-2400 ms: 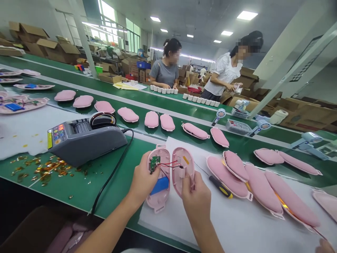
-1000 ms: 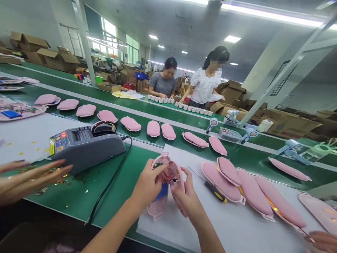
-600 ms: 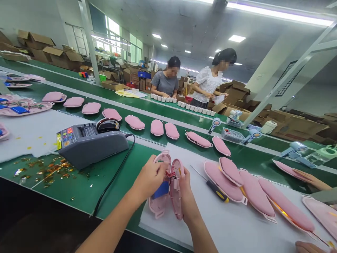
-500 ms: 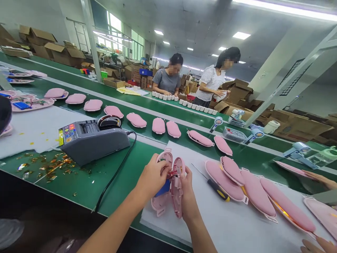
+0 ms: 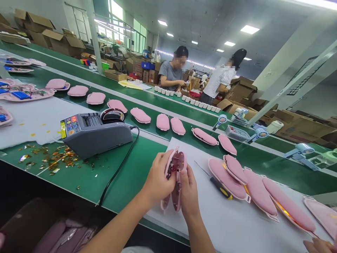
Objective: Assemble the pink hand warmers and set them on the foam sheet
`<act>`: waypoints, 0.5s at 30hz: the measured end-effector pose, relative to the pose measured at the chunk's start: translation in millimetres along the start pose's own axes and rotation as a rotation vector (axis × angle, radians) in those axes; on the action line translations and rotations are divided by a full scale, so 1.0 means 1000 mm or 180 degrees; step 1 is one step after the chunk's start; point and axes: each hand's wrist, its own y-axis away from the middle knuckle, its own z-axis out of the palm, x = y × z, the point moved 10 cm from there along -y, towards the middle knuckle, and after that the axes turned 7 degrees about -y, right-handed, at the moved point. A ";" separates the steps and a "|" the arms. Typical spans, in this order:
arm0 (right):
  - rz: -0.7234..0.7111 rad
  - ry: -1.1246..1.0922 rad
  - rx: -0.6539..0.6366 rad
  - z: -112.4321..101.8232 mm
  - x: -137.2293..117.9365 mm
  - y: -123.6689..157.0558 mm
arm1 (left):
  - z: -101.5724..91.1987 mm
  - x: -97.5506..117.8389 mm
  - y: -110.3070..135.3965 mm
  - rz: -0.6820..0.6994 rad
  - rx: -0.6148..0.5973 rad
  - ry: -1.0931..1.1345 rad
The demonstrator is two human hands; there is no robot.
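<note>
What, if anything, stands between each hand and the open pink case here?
Nothing visible does: the left hand and the right hand both hold the pink case directly. The screwdriver lies to the right, apart from both hands.

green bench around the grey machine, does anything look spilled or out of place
Yes: scraps of shiny amber film lie scattered over the green bench beside the grey machine, with a few yellow bits on the white sheet to its left. They look like loose litter, unlike the tidy line of pink pods behind.
</note>
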 end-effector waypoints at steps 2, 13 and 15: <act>-0.0006 -0.0024 -0.0046 0.002 0.003 -0.001 | 0.009 -0.011 0.003 -0.0242 -0.0266 0.0815; 0.0435 -0.0648 0.0606 0.004 0.036 -0.004 | 0.042 -0.037 0.015 -0.0743 -0.0592 0.2802; 0.0496 -0.0860 0.0572 0.004 0.039 -0.006 | 0.037 -0.036 0.016 -0.0679 -0.0500 0.2541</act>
